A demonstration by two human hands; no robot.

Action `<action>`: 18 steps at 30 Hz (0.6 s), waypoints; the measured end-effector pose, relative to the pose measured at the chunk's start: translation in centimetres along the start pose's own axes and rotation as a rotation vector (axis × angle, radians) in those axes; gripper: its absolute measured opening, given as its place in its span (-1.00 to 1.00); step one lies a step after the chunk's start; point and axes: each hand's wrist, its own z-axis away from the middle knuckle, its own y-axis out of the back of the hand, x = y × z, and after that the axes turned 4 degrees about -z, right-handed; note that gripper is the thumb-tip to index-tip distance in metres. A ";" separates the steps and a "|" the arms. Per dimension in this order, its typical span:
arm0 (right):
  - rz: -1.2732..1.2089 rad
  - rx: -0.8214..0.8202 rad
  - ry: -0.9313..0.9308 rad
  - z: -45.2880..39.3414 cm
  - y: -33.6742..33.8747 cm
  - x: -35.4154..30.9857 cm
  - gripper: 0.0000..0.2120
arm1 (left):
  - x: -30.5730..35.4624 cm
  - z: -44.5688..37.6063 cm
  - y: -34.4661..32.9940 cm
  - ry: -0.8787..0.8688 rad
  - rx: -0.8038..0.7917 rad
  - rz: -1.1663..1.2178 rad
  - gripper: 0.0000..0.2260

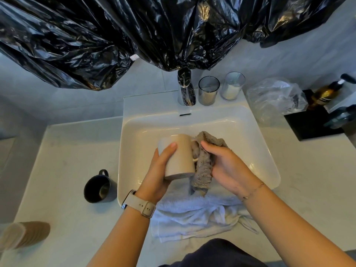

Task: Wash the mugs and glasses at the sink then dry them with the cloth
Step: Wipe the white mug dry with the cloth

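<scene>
Over the white sink (133, 135) my left hand (160, 170) grips a beige mug (181, 157), tilted with its base toward me. My right hand (225, 164) holds a grey-brown cloth (203, 168) bunched against the mug's handle side. A black mug (99, 186) stands upright on the counter left of the sink. Two glasses stand behind the basin beside the tap (185, 89): a smoky one (208, 90) and a clear one (232, 85).
A white towel (194, 214) drapes over the sink's front edge. A black plastic sheet (134, 31) hangs above the tap. At the right are a crumpled clear bag (273, 97), a black tray (310, 126) and an amber pump bottle (325, 93). A beige ribbed object (23, 235) lies at bottom left.
</scene>
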 end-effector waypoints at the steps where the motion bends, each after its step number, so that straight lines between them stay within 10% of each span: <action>1: -0.039 -0.048 -0.016 0.2 0.2 -0.4 -0.78 | -0.1 0.0 0.0 0.062 -0.005 0.121 -0.41; 8: 0.092 0.065 0.163 0.5 0.1 1.0 -0.82 | -0.9 0.2 -0.2 0.086 -0.064 0.223 -0.37; 13: 0.327 0.316 0.219 -0.5 -0.8 2.2 -0.79 | -1.7 0.5 -1.5 -0.229 0.162 -0.182 -0.33; 18: 0.606 0.347 0.299 0.0 -0.4 3.5 -0.72 | -2.0 0.7 -1.8 -0.011 0.100 0.098 -0.36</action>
